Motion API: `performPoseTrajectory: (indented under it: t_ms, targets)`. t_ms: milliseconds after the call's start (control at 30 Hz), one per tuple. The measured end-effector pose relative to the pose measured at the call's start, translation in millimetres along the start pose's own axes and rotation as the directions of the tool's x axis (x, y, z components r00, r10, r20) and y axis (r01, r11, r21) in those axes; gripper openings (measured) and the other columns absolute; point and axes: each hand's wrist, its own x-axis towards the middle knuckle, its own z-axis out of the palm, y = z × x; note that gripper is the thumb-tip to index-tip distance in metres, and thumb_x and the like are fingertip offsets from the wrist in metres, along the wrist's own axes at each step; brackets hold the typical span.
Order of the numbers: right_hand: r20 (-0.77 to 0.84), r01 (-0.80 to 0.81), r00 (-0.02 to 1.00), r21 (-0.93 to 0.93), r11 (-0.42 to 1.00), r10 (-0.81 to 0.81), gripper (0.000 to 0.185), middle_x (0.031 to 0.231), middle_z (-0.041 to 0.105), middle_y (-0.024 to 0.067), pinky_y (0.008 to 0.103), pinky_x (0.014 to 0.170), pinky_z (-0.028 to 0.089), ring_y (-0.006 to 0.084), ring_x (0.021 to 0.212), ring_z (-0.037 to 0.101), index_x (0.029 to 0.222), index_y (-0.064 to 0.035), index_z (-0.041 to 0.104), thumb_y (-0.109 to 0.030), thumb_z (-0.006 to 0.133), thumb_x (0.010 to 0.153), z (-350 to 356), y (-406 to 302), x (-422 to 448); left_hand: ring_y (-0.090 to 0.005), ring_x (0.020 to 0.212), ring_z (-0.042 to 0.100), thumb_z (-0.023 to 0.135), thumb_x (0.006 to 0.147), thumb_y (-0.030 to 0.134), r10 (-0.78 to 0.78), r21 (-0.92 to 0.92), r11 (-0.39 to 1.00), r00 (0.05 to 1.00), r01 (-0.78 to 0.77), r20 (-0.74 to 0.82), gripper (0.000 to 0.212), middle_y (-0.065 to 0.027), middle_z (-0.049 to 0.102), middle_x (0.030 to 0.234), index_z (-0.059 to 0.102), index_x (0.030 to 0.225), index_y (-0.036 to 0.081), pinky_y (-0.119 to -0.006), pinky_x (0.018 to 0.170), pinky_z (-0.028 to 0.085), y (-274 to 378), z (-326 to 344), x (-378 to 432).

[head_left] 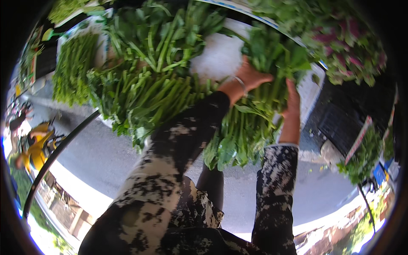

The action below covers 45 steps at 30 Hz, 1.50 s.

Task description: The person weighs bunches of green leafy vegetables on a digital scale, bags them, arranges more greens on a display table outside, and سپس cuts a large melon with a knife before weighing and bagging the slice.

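Note:
My left hand (250, 76), with a silvery bangle at its wrist, lies against the left side of a bunch of leafy greens (271, 51). At the bunch's right side is my right hand (292, 95), its fingers partly hidden by leaves. The stems of the bunch run down between my two hands. Beneath it, more leafy greens (242, 137) hang over the near edge with their leaves downward. Left of my hands a bare part of a white surface (218, 57) shows, beside piled green stalks (165, 92).
Red-and-green leaves (347, 47) are heaped at the upper right. Thin green stalks (75, 70) lie at the left. A black crate (338, 127) stands at the right. A person in yellow (36, 149) is at the far left, beyond a dark curved bar (57, 153).

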Motion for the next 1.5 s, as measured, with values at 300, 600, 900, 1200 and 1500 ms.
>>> performPoseTrajectory:
  t_ms: [300, 600, 900, 1200, 1500]
  targets:
    - [-0.622, -0.159, 0.747, -0.513, 0.843, -0.237, 0.076, 0.111, 0.046, 0.0190, 0.0430, 0.081, 0.040, 0.0327, 0.099, 0.047, 0.115, 0.0037, 0.041, -0.049, 0.063, 0.064, -16, -19, 5, -0.0339, 0.106, 0.042, 0.074, 0.050, 0.044, -0.191, 0.219, 0.945, 0.954, 0.243, -0.233, 0.109, -0.0281, 0.037, 0.115, 0.015, 0.124, -0.010, -0.034, 0.088, 0.037, 40, -26, -18]
    - [0.102, 0.391, 0.907, -0.562, 0.729, -0.409, 0.075, 0.125, 0.032, 0.0205, 0.0378, 0.091, 0.033, 0.0300, 0.113, 0.035, 0.121, 0.0017, 0.035, -0.052, 0.053, 0.072, 244, 42, -64, -0.0369, 0.114, 0.024, 0.065, 0.065, 0.041, 0.256, 0.384, 0.817, 0.326, 0.431, -0.910, 0.083, -0.0249, 0.026, 0.121, 0.025, 0.122, -0.003, -0.041, 0.093, 0.027, -27, -287, -111]
    - [0.064, 0.235, 0.957, -0.743, 0.627, -0.284, 0.099, 0.135, -0.007, 0.0212, 0.0533, 0.098, 0.010, 0.0363, 0.125, -0.006, 0.130, -0.0046, 0.016, -0.067, 0.050, 0.062, 382, 100, -27, -0.0333, 0.126, 0.003, 0.045, 0.067, 0.066, -0.100, 0.332, 0.787, 0.638, 0.520, -0.763, 0.098, -0.0178, 0.010, 0.136, 0.010, 0.130, 0.000, -0.046, 0.101, 0.006, -54, -352, -85]
    - [0.236, 0.100, 0.969, -0.118, 0.988, -0.070, 0.076, 0.113, 0.044, 0.0142, 0.0342, 0.079, 0.042, 0.0256, 0.098, 0.048, 0.122, -0.0005, 0.028, -0.025, 0.070, 0.063, 409, 78, -31, -0.0324, 0.095, 0.049, 0.049, 0.078, 0.030, 0.117, 0.151, 0.988, 0.813, -0.036, -0.571, 0.038, -0.0165, 0.052, 0.103, 0.041, 0.109, 0.008, -0.037, 0.079, 0.038, -71, -340, -72]
    - [0.205, -0.158, 0.965, -0.044, 0.986, 0.164, 0.033, 0.088, 0.058, 0.0079, 0.0288, 0.061, 0.049, 0.0182, 0.069, 0.058, 0.096, -0.0035, 0.054, -0.016, 0.066, 0.068, 317, 26, -63, -0.0216, 0.075, 0.058, 0.044, 0.080, 0.018, -0.310, -0.301, 0.931, 0.886, 0.209, -0.344, 0.033, -0.0173, 0.059, 0.088, 0.045, 0.109, 0.004, -0.030, 0.065, 0.046, 8, -280, -77]
